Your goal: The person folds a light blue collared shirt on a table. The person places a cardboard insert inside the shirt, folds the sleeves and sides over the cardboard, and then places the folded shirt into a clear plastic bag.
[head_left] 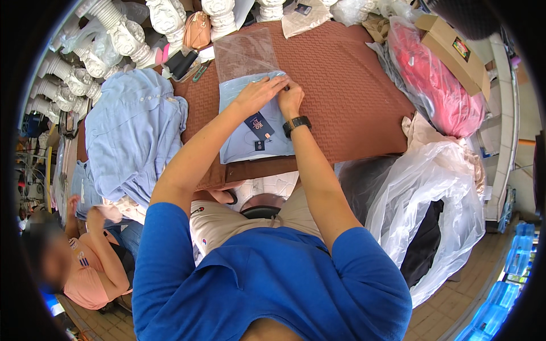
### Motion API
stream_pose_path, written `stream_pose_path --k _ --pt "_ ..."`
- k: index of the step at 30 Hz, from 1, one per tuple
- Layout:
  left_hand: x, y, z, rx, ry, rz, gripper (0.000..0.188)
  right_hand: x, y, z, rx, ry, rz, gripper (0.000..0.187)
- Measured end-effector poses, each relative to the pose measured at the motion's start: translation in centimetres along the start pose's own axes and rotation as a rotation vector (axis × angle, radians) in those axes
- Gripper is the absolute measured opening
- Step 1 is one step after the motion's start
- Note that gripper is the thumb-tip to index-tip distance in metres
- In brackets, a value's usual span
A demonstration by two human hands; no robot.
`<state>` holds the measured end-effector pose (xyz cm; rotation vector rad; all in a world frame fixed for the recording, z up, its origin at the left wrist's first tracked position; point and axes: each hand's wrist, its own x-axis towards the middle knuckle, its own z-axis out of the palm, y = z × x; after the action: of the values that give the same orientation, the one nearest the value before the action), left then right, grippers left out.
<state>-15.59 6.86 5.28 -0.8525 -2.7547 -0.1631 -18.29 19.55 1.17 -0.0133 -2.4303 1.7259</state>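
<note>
At a brown-covered table (347, 113), head view: a person in a blue top (273, 261) is working with both bare hands at the far edge of a folded light-blue garment (233, 142).

Garment: it is lying flat before the person, by the table's near edge, its long axis running away from the body; a clear plastic sleeve (244, 54) appears to be enclosing it and is extending past its far edge.

Left hand: the left hand (263, 94) is lying across that far edge, fingers extended and pointing right; whether the fingertips are pinching anything, the view is not telling.

Right hand: the right hand (291, 98) is resting at the far right corner, fingers bent inward beside the left fingertips; what it is gripping, if anything, is staying hidden. A dark watch (297, 122) is circling the wrist.

Hands and sleeve: most of the garment is lying between the hands and the person, while the sleeve's bare end is lying beyond them and leftward, leaving the left hand nearer to it and the right nearer to the corner.

Tags: a dark card (260, 126) and a smaller dark label (260, 145) are showing on the garment's near half.

Left side: light-blue shirts (133, 119) are piling up beside the table; a co-worker in a peach top (91, 278) is sitting lower down.

Right side: bagged pink clothing (426, 85) is lying beside a cardboard box (455, 57).
</note>
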Motion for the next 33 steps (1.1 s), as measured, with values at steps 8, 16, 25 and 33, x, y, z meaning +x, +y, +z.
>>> stream_pose_path --k 8,16,25,33 --pt "-0.1 -0.1 -0.2 -0.001 0.01 0.03 0.066 0.0 3.5 -1.0 0.037 -0.087 -0.176 0.044" --pt "0.0 0.1 -0.1 0.038 0.037 0.09 0.06 -2.2 3.1 -2.9 0.125 -0.205 -0.055 0.054" --pt "-1.2 1.2 -0.8 0.148 -0.113 0.153 0.051 -1.4 3.0 -3.2 0.416 -0.196 0.261 0.056" --pt "-3.8 1.8 -1.4 0.094 0.042 0.032 0.058 -2.1 4.1 -1.5 0.526 -0.128 0.157 0.051"
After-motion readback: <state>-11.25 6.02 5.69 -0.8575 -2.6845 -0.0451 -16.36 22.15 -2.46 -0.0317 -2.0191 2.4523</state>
